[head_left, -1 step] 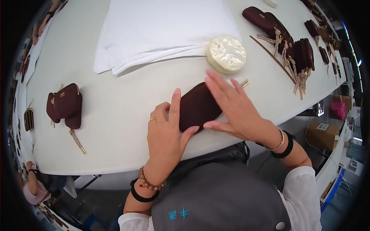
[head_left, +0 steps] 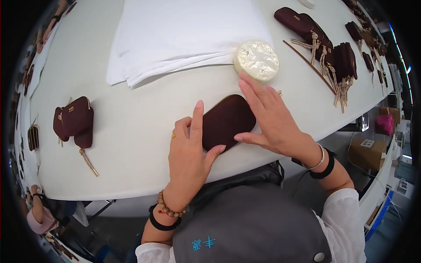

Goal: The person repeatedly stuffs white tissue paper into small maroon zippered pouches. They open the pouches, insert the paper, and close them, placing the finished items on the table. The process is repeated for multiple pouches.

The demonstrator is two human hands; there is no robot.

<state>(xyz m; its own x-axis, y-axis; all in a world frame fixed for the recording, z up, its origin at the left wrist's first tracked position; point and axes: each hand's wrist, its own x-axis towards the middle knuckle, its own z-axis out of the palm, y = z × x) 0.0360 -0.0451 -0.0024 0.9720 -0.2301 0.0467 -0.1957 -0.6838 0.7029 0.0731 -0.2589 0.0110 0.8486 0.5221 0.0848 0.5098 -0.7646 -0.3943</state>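
Note:
A dark maroon zip pouch [head_left: 228, 120] lies on the white table between my hands, its gold zip running along the upper edge. My left hand [head_left: 188, 147] rests against its left side. The index finger stretches along that edge, the thumb touches the lower edge, and the other fingers are bent. My right hand [head_left: 274, 120] is open at the right side, fingers extended together and thumb spread apart near the lower right edge. Behind the right fingers a bit of the pouch's tassel pull shows; most of it is hidden.
A stack of white paper sheets [head_left: 188, 35] lies at the far side, with a wrapped cream roll [head_left: 256, 61] at its corner. Maroon pouches [head_left: 74, 120] with tassels sit left, and more pouches [head_left: 344, 61] sit right beside a thin brown stick [head_left: 309, 65]. Cardboard boxes [head_left: 367, 153] stand beyond the table edge.
My right hand has shifted slightly right, off the pouch's upper right part, so more of the pouch shows. My left hand has barely moved.

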